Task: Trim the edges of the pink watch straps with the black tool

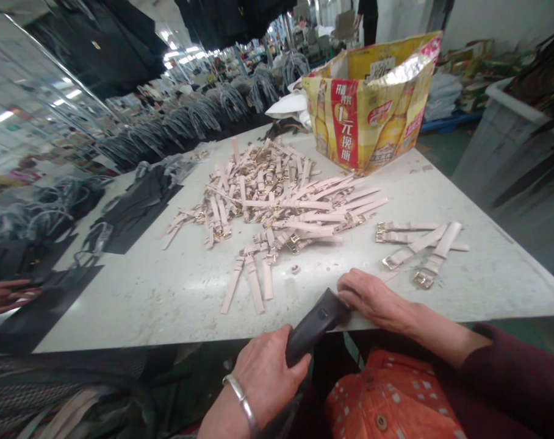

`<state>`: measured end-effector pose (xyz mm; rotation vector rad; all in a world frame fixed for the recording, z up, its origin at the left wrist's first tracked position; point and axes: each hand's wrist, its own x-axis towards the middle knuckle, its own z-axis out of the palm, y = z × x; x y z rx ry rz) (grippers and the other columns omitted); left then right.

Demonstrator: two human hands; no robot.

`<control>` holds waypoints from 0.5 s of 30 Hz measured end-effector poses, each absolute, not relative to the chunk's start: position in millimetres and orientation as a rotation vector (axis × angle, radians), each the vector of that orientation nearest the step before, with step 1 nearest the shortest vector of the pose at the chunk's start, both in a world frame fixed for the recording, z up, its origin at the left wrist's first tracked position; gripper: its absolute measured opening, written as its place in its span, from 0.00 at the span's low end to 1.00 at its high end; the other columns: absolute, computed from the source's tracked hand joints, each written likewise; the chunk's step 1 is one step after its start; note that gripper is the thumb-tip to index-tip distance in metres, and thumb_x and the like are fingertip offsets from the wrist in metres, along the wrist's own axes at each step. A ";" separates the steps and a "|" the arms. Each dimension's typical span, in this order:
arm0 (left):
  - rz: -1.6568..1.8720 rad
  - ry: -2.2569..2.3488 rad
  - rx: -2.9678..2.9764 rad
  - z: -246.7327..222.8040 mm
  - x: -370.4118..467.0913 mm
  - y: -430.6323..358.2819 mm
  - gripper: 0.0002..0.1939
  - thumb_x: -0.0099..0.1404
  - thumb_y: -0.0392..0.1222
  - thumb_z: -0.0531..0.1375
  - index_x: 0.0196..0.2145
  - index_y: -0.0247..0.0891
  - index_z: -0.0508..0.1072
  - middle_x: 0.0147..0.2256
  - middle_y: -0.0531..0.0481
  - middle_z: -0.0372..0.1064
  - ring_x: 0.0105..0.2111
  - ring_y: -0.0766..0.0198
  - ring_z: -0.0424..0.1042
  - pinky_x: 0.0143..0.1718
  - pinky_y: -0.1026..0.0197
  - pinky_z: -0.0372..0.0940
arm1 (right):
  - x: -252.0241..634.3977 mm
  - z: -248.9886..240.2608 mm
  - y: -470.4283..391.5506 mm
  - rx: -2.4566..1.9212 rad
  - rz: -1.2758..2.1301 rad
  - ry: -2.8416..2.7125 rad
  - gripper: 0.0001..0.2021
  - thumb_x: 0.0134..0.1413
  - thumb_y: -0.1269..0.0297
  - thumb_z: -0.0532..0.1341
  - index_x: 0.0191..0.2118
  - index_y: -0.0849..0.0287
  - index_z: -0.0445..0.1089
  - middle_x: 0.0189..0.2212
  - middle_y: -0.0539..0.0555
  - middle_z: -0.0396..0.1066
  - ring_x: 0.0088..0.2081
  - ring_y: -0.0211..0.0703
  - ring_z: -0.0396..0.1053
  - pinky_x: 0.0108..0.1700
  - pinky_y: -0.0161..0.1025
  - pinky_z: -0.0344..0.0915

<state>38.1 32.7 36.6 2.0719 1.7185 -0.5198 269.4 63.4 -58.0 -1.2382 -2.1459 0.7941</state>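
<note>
My left hand (270,369), with a silver bangle on its wrist, is wrapped round a dark grey handheld tool (317,323) that has a small button on its side. The tool slants up to the right, its far end at the table's front edge. At that end, my right hand (368,297) has its fingers curled together, and whatever they pinch is hidden. Just beyond both hands lies a big pile of pale pink buckle straps (277,189). Several separate straps with gold buckles (423,244) rest on the table to the right of the pile.
A yellow and red beer carton (373,122) stands open at the back of the white table (190,323). Black pieces (140,204) with wrapped handles lie at the left, near another person's hand (7,297). A grey bin (496,146) stands off the right edge. Black bags hang overhead.
</note>
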 end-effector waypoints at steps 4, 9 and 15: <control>-0.499 1.746 2.085 34.1 36.5 32.8 0.15 0.58 0.52 0.53 0.34 0.41 0.71 0.29 0.49 0.72 0.29 0.62 0.71 0.28 0.65 0.58 | 284.1 -52.3 59.9 -1.236 0.804 -2.088 0.07 0.60 0.67 0.51 0.39 0.59 0.65 0.34 0.54 0.66 0.37 0.42 0.62 0.41 0.40 0.60; -0.524 1.741 2.078 35.6 35.6 33.8 0.14 0.58 0.52 0.53 0.34 0.41 0.70 0.29 0.49 0.72 0.29 0.62 0.72 0.28 0.65 0.58 | 299.9 -55.2 57.4 -1.175 0.680 -2.203 0.09 0.52 0.67 0.59 0.41 0.60 0.69 0.35 0.56 0.67 0.39 0.46 0.63 0.43 0.44 0.59; -0.544 1.738 2.095 39.7 39.6 39.1 0.15 0.58 0.53 0.53 0.34 0.40 0.71 0.29 0.49 0.72 0.29 0.62 0.71 0.29 0.65 0.58 | 302.5 -60.8 59.6 -1.124 0.753 -2.178 0.10 0.54 0.67 0.59 0.42 0.59 0.71 0.34 0.57 0.67 0.39 0.46 0.63 0.40 0.42 0.60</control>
